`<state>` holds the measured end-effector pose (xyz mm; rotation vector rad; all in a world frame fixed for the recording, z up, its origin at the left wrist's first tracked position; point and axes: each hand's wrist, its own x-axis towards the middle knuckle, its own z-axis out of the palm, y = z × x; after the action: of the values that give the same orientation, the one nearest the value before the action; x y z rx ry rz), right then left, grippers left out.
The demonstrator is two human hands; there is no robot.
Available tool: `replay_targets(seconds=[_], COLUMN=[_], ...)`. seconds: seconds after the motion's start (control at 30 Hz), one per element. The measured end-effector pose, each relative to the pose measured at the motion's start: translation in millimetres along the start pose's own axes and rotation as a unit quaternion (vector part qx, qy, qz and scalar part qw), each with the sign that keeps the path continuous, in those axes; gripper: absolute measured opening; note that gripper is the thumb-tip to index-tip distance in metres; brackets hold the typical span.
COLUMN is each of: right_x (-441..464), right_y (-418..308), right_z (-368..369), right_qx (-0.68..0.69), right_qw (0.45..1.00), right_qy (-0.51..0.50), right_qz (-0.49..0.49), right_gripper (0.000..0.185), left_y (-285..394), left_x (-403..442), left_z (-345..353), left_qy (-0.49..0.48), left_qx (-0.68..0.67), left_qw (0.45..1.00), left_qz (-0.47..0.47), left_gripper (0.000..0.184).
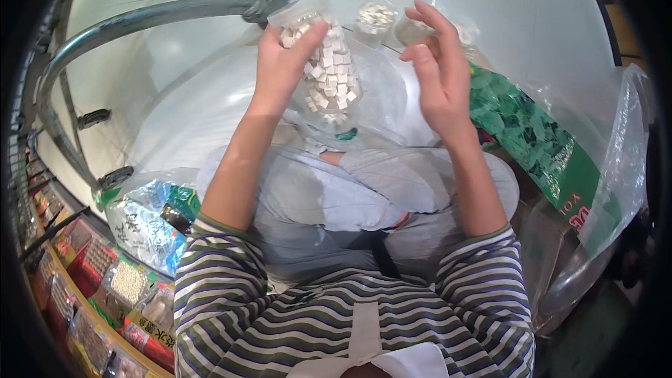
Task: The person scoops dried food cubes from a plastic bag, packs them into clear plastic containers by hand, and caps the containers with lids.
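Note:
My left hand is closed around the upper part of a clear plastic bag of white cubes, thumb across its front. The bag hangs tilted over my lap, with most of the cubes in its middle and lower part. To the right, my right hand is raised with nothing in it, its fingers bent and apart from the thumb. Behind the bag stands a clear plastic cup with white pieces in it. Another clear container is partly hidden by my right fingers.
A green printed plastic bag lies on the right over a cardboard box. On the left are a curved metal tube, a blue-and-white plastic package and shelves of packaged goods. Clear plastic sheeting spreads around my crossed legs.

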<state>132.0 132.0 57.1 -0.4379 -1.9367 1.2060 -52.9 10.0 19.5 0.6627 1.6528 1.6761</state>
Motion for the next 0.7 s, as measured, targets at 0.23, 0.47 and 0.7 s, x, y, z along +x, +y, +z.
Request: replay_targets(seconds=[0.23,0.47,0.7], right_x=[-5,-6,-8], right_y=[7,11,14], right_z=[-1,-5,-3], right_qx=[-0.087,-0.126,-0.169], right_qw=[0.987,0.973,0.961], right_qy=[-0.120,-0.154,-0.191], right_qz=[-0.062,-0.116,-0.111], right_gripper=[0.039,0.030,0.021], left_y=[3,9,-16], left_x=[16,21,31], left_z=[-30,-53,-74], left_qy=[0.113,0.140,0.114], left_qx=[0.137,0.533,0.571], left_qw=[0.981,0.827,0.813], left_qz=[0.083,0.111,-0.026], left_gripper=[0.064,0.080,0.085])
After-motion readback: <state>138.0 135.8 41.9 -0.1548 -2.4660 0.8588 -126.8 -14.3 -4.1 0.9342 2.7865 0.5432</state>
